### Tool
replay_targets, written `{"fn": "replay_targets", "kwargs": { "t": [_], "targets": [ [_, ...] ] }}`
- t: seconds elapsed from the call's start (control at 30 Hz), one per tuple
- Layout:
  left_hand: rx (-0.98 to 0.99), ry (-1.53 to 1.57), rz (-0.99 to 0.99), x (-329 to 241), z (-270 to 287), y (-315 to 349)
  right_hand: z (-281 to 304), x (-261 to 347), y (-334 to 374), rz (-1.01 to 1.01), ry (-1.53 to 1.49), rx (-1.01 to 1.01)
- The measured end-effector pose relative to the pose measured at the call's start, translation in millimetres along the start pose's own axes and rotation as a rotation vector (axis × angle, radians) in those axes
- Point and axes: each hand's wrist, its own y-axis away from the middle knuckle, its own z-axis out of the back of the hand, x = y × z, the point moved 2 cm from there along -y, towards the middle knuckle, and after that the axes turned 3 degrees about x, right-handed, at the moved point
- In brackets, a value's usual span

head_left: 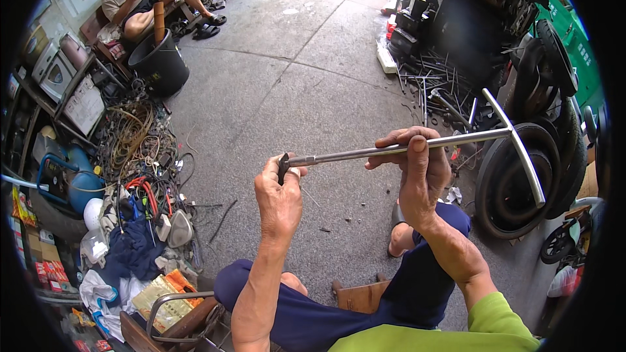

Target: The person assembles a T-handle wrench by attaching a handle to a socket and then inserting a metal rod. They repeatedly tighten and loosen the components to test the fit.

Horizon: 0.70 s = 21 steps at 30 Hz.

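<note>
A silver T-handle wrench point(352, 154) is held nearly level in front of me, its crossbar point(521, 150) at the right end. Partway along the shaft, my right hand point(424, 173) grips it between thumb and fingers. At the other end, my left hand point(279, 195) is closed around the wrench's tip. A small dark piece point(283, 168) is pinched there between the thumb and fingers; its exact kind does not show. Most of the tip's contact with that piece is hidden by my fingers.
Loose tools point(443, 88) and tyres point(521, 182) crowd the right side. Cables point(140, 133), cloth and boxes pile up at left, near a black bucket point(160, 68). A person point(140, 3) sits at the far left holding a phone. A small wooden stool point(362, 296) stands between my legs.
</note>
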Motion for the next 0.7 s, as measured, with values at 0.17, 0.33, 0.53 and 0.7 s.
{"fn": "replay_targets", "kwargs": {
  "t": [0.17,0.33,0.53,0.7],
  "targets": [
    [-0.039,0.003,0.006,1.6,3.4,-1.3,0.3,5.4,-3.4,-0.064,-0.011,0.11],
    [-0.081,-0.042,-0.016,0.7,9.3,-3.7,1.3,5.3,-2.5,-0.18,-0.037,0.132],
    [0.001,0.007,0.063,22.0,2.4,-2.2,5.7,9.6,-0.7,-0.196,0.241,0.123],
    [0.096,0.059,0.181,23.4,-2.9,-2.6,19.9,1.2,0.8,-0.152,0.431,0.138]
  ]
}}
